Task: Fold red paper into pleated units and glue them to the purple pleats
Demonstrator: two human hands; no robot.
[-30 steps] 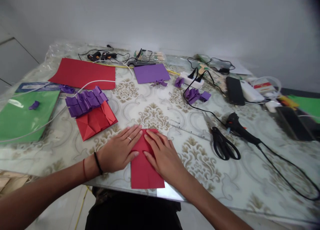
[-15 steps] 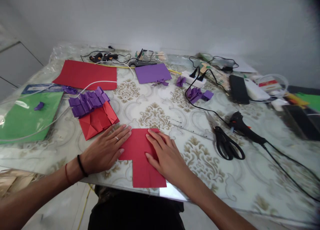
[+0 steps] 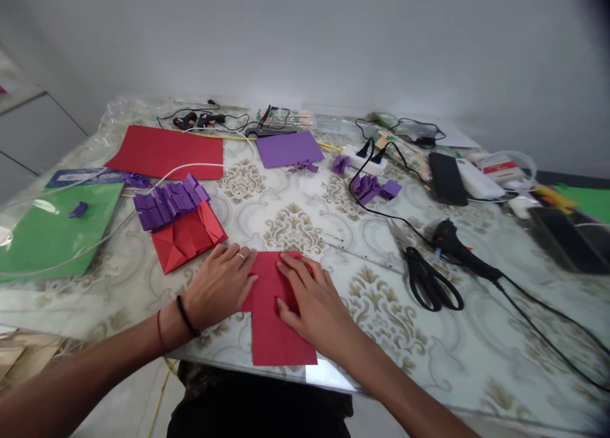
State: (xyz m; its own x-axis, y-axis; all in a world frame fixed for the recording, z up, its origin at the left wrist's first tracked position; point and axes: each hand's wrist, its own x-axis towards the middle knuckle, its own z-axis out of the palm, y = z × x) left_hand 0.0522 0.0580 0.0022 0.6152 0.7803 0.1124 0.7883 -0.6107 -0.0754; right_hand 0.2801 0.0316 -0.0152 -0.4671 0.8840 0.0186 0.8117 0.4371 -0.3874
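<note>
A red paper sheet (image 3: 271,327), partly folded, lies at the near edge of the table. My left hand (image 3: 220,287) rests on its left flap, fingers curled over the flap's edge. My right hand (image 3: 309,301) lies flat on the sheet's right part with its fingers stretched toward the top. To the left lie a folded red piece (image 3: 187,239) and a pleated purple piece (image 3: 168,199).
Black scissors (image 3: 429,284) and a black glue gun (image 3: 460,250) with its cord lie to the right. Farther back are a large red sheet (image 3: 166,150), a purple sheet (image 3: 288,149), a white power strip (image 3: 365,158) and small purple folds (image 3: 372,187). A green sheet (image 3: 47,231) lies left.
The left flap of the red sheet was opened out to the left, then my left hand came back toward the centre with it. My right hand stayed pressed on the sheet.
</note>
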